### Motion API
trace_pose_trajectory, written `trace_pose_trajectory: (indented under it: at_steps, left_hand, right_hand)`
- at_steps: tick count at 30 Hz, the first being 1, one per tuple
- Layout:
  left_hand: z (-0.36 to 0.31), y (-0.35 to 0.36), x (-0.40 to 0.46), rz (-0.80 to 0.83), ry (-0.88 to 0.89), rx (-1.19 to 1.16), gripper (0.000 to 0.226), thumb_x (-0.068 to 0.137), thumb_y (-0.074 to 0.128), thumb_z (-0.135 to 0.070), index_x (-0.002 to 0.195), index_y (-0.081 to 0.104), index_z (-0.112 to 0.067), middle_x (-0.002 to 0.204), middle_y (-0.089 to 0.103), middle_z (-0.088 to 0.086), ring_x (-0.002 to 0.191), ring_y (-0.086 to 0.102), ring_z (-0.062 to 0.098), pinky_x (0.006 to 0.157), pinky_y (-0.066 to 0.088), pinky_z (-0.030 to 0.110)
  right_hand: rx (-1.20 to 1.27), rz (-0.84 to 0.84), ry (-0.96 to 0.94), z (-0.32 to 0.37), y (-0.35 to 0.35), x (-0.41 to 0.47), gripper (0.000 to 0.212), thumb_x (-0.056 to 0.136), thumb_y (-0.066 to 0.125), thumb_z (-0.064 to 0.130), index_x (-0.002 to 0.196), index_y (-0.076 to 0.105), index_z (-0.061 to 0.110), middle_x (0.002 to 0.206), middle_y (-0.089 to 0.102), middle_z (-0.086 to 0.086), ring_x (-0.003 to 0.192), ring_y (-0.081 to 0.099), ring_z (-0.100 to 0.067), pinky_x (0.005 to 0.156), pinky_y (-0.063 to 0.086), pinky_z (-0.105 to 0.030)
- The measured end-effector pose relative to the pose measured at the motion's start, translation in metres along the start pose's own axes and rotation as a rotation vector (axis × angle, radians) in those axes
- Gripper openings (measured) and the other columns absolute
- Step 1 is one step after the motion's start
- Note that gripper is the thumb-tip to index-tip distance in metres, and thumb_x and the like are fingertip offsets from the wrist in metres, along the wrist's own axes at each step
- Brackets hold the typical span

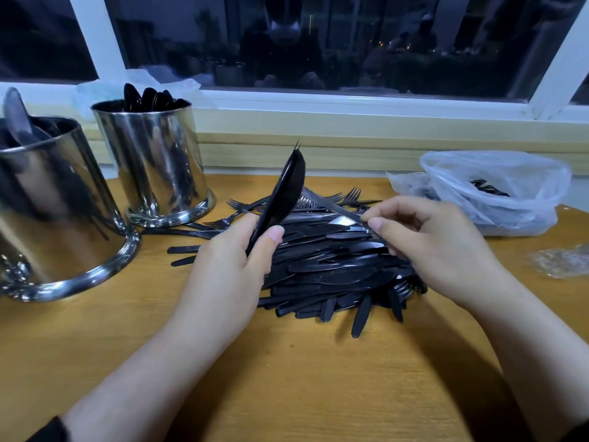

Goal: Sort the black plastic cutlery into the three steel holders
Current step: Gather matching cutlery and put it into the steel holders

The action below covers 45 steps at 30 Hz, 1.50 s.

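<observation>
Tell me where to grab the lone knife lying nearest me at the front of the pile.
Take the knife by its wide rounded end, coming from above on the near side. That end juts onto bare table, clear of the pile, while its far end is probably tucked under other cutlery.

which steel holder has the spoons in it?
The farther holder, standing by the window sill: black spoon bowls stick up over its rim. The nearer holder, at the left edge, shows only a blurred piece that I cannot identify.
</observation>
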<state>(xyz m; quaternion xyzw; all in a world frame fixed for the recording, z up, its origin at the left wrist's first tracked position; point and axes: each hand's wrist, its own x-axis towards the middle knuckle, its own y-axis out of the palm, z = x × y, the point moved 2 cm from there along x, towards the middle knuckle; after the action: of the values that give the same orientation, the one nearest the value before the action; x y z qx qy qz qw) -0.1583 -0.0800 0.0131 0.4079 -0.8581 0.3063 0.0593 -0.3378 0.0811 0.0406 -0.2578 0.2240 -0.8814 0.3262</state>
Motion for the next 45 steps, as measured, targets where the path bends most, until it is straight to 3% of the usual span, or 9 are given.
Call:
trace_pose_trajectory:
  at_steps: [4,8,14,18,22,25,30,37,45]
  left_hand:
    - [-0.005,-0.005,-0.001,-0.068,0.051,0.042,0.03,0.099,0.044,-0.042,0.082,0.06,-0.024,0.067,0.062,-0.017,0.064,0.055,0.004,0.055,0.039,0.018]
    - [-0.004,-0.004,0.001,-0.065,0.103,0.089,0.04,0.097,0.041,-0.049,0.099,0.065,-0.017,0.08,0.065,-0.004,0.079,0.054,0.01,0.071,0.042,0.023]
    - [-0.006,-0.004,0.001,0.034,0.076,0.101,0.039,0.094,0.04,-0.053,0.1,0.066,-0.025,0.077,0.065,-0.004,0.073,0.055,0.008,0.063,0.042,0.026]
    - [-0.005,0.001,-0.001,0.183,0.058,0.09,0.023,0.097,0.045,-0.047,0.085,0.054,-0.03,0.073,0.063,-0.022,0.07,0.058,0.0,0.058,0.038,0.02]
    - [0.001,0.002,0.0,0.18,0.057,0.095,0.022,0.097,0.043,-0.05,0.08,0.05,-0.037,0.067,0.055,-0.014,0.059,0.049,0.007,0.054,0.037,0.02]
    - [0.004,0.004,0.001,0.232,-0.001,0.02,0.028,0.102,0.045,-0.046,0.075,0.048,-0.04,0.058,0.048,-0.014,0.051,0.042,0.004,0.053,0.034,0.019]
    - [0.005,0.009,-0.001,0.382,-0.122,-0.243,0.032,0.104,0.049,-0.04,0.086,0.054,-0.014,0.063,0.045,0.001,0.048,0.033,0.012,0.05,0.032,0.028]
    - [-0.005,0.011,-0.01,0.534,-0.218,-0.492,0.032,0.102,0.047,-0.046,0.099,0.07,-0.023,0.067,0.047,0.0,0.046,0.029,0.012,0.042,0.029,0.022]
    - [-0.007,0.012,-0.012,0.627,-0.216,-0.53,0.036,0.096,0.049,-0.052,0.093,0.068,-0.021,0.061,0.039,0.002,0.041,0.03,0.014,0.042,0.033,0.024]
  right_hand:
    - [0.122,0.172,0.039,0.015,0.014,-0.008,0.013,0.093,0.068,0.02,0.085,0.077,0.025,0.051,0.056,0.003,0.051,0.048,-0.009,0.052,0.037,-0.014]
    - [0.185,0.284,0.084,0.021,0.021,-0.013,0.014,0.091,0.07,0.019,0.086,0.08,0.028,0.061,0.064,-0.007,0.054,0.048,-0.015,0.055,0.038,-0.021]
    - [0.591,0.347,0.243,0.023,0.031,-0.016,0.017,0.089,0.065,-0.002,0.083,0.079,0.003,0.068,0.062,-0.013,0.053,0.043,-0.017,0.052,0.036,-0.024]
    - [0.771,0.441,0.312,0.025,0.036,-0.018,0.02,0.08,0.065,0.014,0.083,0.079,0.0,0.07,0.063,-0.015,0.055,0.052,-0.016,0.053,0.045,-0.023]
    - [0.944,0.321,0.305,0.022,0.033,-0.012,0.053,0.09,0.049,0.048,0.09,0.079,0.004,0.079,0.067,-0.022,0.062,0.062,-0.023,0.055,0.051,-0.026]
    - [0.923,0.207,0.13,0.021,0.029,-0.008,0.047,0.087,0.053,0.049,0.098,0.08,0.013,0.079,0.067,-0.017,0.069,0.063,-0.024,0.059,0.052,-0.028]
    - [0.593,0.132,-0.109,0.024,0.024,-0.012,0.022,0.08,0.075,0.026,0.1,0.079,0.019,0.075,0.069,-0.006,0.071,0.064,-0.02,0.073,0.057,-0.029]
    - [0.363,-0.135,-0.051,0.025,0.023,-0.01,0.029,0.082,0.078,0.024,0.07,0.064,0.002,0.062,0.064,-0.01,0.056,0.054,-0.007,0.057,0.045,-0.015]
    - [0.387,-0.126,-0.01,0.025,0.027,-0.01,0.035,0.07,0.075,0.043,0.067,0.061,0.011,0.057,0.062,0.001,0.054,0.054,-0.008,0.057,0.046,-0.017]
